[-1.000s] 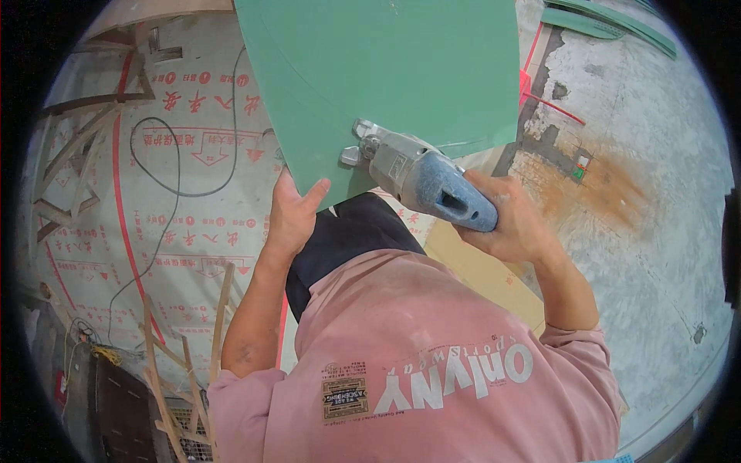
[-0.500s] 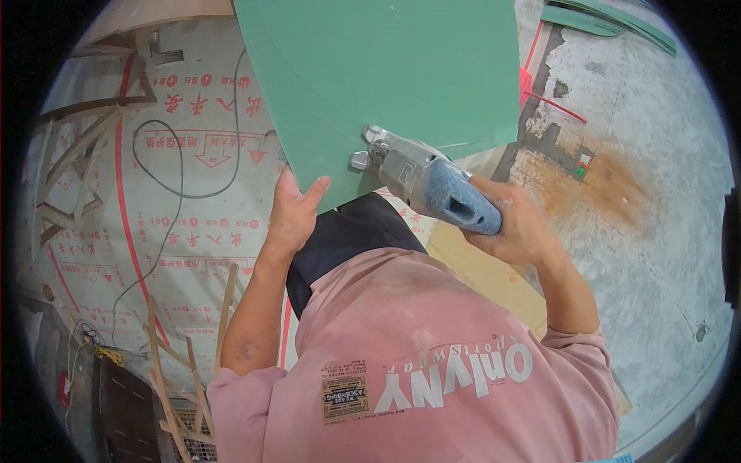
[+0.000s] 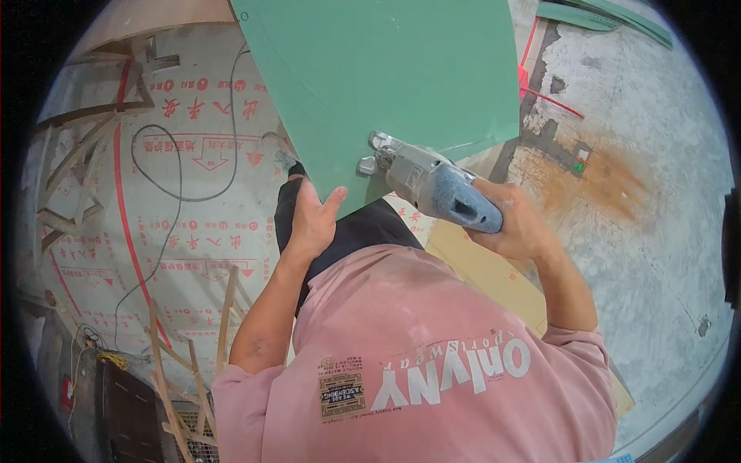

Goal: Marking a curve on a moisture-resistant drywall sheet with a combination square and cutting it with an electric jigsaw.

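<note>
A large green board [image 3: 401, 69] reaches from the top of the view down toward my waist, with a thin curved line drawn on its face. My left hand [image 3: 312, 224] grips the board's near left edge, thumb on top and fingers beneath, hidden. My right hand [image 3: 513, 224] is wrapped round the rear of a blue and silver jigsaw [image 3: 432, 185]. The jigsaw's forked metal shoe [image 3: 370, 158] lies over the board near its lower corner. Its blade cannot be made out.
A grey cord [image 3: 181, 162] loops over the printed white floor covering [image 3: 208, 224] at left. Curved wooden frames [image 3: 85, 170] lie far left, wooden strips [image 3: 189, 363] lower left. Green offcuts [image 3: 610, 19] rest at top right on rough concrete [image 3: 664, 270]. A yellowish board [image 3: 494, 270] lies under my right arm.
My left hand has shifted right and slightly down along the board's edge. The jigsaw has slid a little to the right. A dark trouser leg and foot now show beside my left hand.
</note>
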Demonstrator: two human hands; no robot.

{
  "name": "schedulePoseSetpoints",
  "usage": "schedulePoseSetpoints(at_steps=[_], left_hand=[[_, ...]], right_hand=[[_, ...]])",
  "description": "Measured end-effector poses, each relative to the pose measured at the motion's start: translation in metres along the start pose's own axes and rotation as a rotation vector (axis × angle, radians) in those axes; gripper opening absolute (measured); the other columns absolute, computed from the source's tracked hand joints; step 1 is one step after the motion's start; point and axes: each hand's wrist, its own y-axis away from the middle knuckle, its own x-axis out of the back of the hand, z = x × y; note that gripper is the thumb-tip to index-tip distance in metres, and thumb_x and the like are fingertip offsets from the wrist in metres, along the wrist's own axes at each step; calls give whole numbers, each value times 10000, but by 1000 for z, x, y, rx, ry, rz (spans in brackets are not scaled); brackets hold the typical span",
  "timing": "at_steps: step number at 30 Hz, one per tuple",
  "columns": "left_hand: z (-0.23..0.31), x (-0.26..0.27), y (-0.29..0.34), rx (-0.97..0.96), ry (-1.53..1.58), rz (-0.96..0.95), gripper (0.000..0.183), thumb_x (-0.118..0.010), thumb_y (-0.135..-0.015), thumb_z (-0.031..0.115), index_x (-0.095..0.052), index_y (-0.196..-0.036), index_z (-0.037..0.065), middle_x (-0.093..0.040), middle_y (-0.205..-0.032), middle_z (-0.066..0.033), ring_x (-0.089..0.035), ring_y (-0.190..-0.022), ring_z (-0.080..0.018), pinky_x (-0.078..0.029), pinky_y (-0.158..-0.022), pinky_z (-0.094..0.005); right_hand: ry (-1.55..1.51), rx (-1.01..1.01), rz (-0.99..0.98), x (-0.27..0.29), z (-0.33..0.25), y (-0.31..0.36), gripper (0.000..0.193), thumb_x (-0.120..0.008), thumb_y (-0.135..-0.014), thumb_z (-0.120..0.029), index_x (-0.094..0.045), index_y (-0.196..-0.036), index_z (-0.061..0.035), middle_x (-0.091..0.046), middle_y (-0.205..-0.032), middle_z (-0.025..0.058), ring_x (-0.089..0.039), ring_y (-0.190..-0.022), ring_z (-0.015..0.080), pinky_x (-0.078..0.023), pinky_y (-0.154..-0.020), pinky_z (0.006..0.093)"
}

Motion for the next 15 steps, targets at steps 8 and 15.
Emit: schedulePoseSetpoints(at_steps=[8,15], left_hand=[[-5,-3,1,-3,-54,20,380,-611,-932,187,-538,-1220,-50,-609,-1123,-162,-571,-1031,-256,-435,-940,-361],[2,-5,0,41,-1,-9,382,-616,-929,184,-536,-1220,-50,-622,-1111,-153,-578,-1017,-236,-442,-932,-353]], right_hand=[[-66,2,-26,0,-2,-1,287,-704,-688,-70,-601,-952,-23,-626,-820,192,-611,-781,406,-488,-682,419],[-65,45,7,-1,-3,-2,286,-713,-684,-60,-599,-944,-21,-624,-811,200,-604,-765,416,-486,-680,421]])
